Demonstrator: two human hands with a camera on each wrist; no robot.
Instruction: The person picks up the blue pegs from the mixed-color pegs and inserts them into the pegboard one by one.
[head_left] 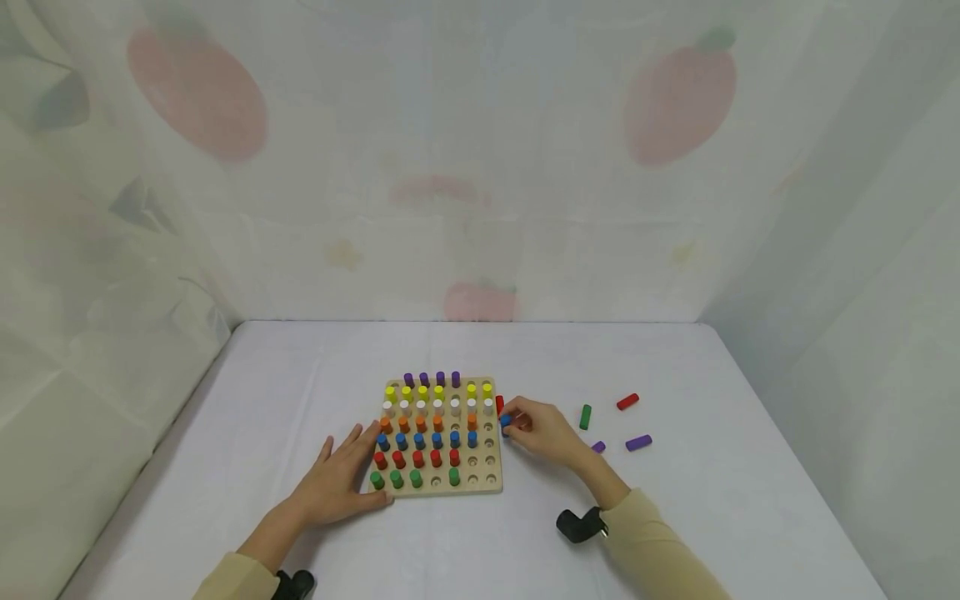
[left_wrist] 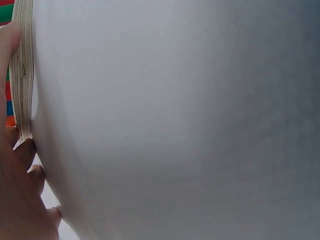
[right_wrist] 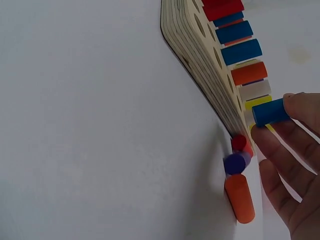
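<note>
A wooden pegboard (head_left: 482,469) lies on the table with rows of coloured pegs standing in it: purple, yellow, white, orange, blue, red and green. Several holes at its right side and front hold no peg. My left hand (head_left: 333,486) rests at the board's left side, fingers spread, with the thumb at the near left corner; in the left wrist view the thumb touches the board's layered edge (left_wrist: 22,70). Just off the board's right edge, my right hand (head_left: 551,433) pinches a blue peg (right_wrist: 267,112) between thumb and fingertips. The peg is tilted nearly sideways in the right wrist view.
Against the board's right edge lies a red peg (head_left: 499,404); a purple peg (right_wrist: 235,163) and an orange peg (right_wrist: 240,199) lie beside it. Further right are a green peg (head_left: 585,417), another red peg (head_left: 627,402) and a purple one (head_left: 639,442). Fabric walls surround the table.
</note>
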